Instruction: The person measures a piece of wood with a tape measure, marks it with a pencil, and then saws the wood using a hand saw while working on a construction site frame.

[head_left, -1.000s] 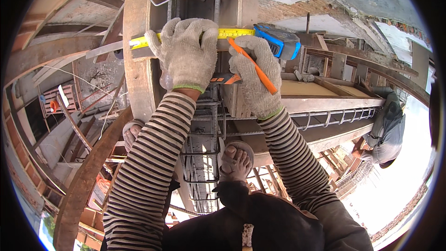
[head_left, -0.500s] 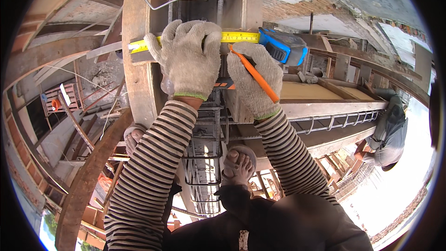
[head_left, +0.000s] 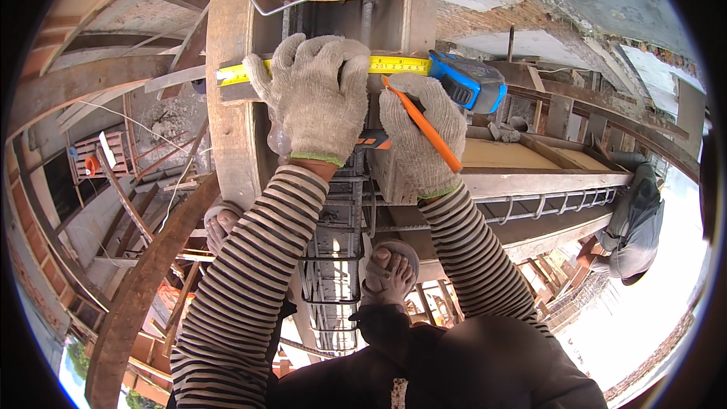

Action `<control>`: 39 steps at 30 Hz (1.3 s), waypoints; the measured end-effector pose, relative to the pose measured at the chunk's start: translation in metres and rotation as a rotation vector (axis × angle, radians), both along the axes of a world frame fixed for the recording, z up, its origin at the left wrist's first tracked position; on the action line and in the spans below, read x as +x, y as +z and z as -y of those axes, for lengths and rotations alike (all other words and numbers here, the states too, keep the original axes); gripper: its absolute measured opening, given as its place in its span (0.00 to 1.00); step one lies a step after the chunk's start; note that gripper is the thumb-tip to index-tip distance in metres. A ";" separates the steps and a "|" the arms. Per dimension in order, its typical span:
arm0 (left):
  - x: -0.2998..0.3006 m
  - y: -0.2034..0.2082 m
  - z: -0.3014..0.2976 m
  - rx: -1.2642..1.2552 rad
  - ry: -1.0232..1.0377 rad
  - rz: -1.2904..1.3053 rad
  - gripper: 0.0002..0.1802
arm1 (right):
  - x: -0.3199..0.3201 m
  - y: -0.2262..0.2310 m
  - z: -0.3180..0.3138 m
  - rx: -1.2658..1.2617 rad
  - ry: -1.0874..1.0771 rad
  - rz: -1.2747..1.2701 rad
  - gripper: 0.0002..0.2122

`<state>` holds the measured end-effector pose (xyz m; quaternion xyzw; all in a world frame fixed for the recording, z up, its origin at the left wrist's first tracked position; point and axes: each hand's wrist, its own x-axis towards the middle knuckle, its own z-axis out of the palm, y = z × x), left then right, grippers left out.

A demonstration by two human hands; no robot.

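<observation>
I am pinning the yellow tape blade point(head_left: 397, 64), running nine to three o'clock, flat under my left hand point(head_left: 318, 98). My right hand point(head_left: 424, 132), nearer its blue case point(head_left: 469, 85), is closing around an orange pencil point(head_left: 424, 127) tipped toward eleven o'clock at the blade.

The person wears knitted cotton work gloves, pale grey and grubby, on the left hand point(head_left: 318, 102) and the right hand point(head_left: 421, 132); each glove ends in a thin green band at the cuff. Below the green cuffs, both forearms are covered by long sleeves point(head_left: 250, 273) with narrow horizontal stripes, dark and off-white. Below the sleeves, dark trousers point(head_left: 485, 367) cover the legs. The feet wear open sandals point(head_left: 388, 273) that leave the toes bare.
</observation>
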<state>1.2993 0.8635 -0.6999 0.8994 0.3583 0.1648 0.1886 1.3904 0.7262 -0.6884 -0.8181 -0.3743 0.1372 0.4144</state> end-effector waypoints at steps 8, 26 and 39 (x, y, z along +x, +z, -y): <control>0.001 -0.003 -0.001 -0.052 0.009 0.054 0.15 | 0.000 0.003 0.001 -0.013 -0.006 -0.156 0.14; 0.002 0.009 0.000 -0.062 0.031 0.025 0.14 | 0.000 0.002 -0.001 -0.033 -0.021 -0.135 0.13; 0.003 0.008 0.001 -0.062 0.027 0.002 0.14 | 0.000 -0.004 -0.002 0.056 -0.020 -0.070 0.12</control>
